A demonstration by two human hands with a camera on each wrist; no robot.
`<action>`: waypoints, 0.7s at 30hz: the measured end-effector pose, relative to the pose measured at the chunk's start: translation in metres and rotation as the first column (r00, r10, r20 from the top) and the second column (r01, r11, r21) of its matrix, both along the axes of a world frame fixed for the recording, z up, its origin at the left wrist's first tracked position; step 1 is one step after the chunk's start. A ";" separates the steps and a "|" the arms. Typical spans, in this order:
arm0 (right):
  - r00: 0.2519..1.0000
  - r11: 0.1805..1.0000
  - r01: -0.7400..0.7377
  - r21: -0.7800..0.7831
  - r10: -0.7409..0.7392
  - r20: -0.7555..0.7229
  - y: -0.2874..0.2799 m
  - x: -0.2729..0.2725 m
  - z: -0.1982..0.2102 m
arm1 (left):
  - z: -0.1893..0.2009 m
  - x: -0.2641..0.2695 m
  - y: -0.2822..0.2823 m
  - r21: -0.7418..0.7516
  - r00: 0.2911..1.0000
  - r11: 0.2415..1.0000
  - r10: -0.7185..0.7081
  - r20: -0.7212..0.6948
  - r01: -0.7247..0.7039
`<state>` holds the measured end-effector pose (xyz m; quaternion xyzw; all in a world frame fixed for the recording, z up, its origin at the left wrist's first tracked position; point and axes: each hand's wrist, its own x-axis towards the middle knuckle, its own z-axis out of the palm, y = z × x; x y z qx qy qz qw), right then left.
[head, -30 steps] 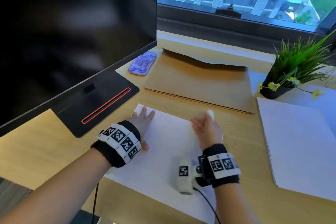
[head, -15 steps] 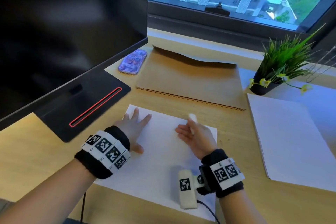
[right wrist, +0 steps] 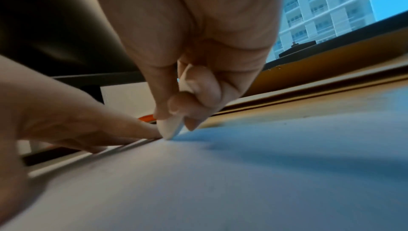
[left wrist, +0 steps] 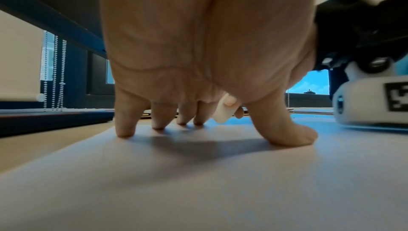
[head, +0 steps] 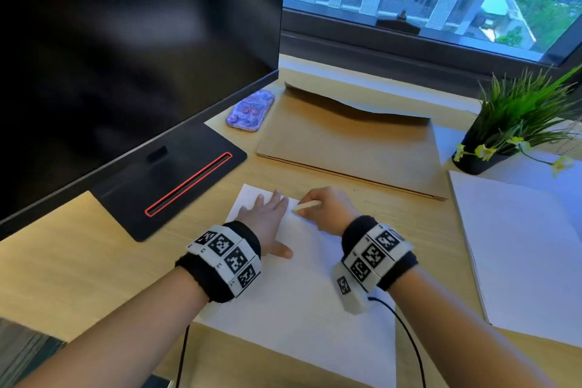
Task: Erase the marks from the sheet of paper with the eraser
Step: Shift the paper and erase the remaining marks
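Wooden counter (head: 78, 264): left hand (head: 264, 217) spread flat, pinning sheet (head: 302, 309); right hand (head: 327, 208) grip pinching eraser (head: 307, 205), tip apparently touching paper.

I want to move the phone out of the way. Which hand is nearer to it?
Left. The left hand lies flat on the sheet, below and a little right of the phone. The right hand, pinching the eraser, is farther right.

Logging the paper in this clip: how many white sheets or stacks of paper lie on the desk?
2. One sheet lies under both hands; a second white stack lies to its right, near the potted plant. More may lie out of frame.
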<state>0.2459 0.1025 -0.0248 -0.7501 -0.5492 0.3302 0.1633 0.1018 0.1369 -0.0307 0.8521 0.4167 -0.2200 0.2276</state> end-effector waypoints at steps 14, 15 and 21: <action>0.944 0.975 -0.219 -0.039 0.222 0.245 0.029 0.006 -0.005 | -0.007 -0.007 0.004 0.000 1.000 1.000 -0.031 -0.002 0.031; 0.951 0.981 -0.193 -0.006 0.189 0.243 0.032 0.005 -0.005 | -0.007 -0.008 0.004 0.003 0.999 0.999 -0.033 -0.001 0.033; 0.885 0.933 -0.328 -0.149 0.359 0.298 0.016 0.006 -0.010 | -0.006 -0.007 0.004 -0.001 0.999 0.999 -0.042 -0.028 0.042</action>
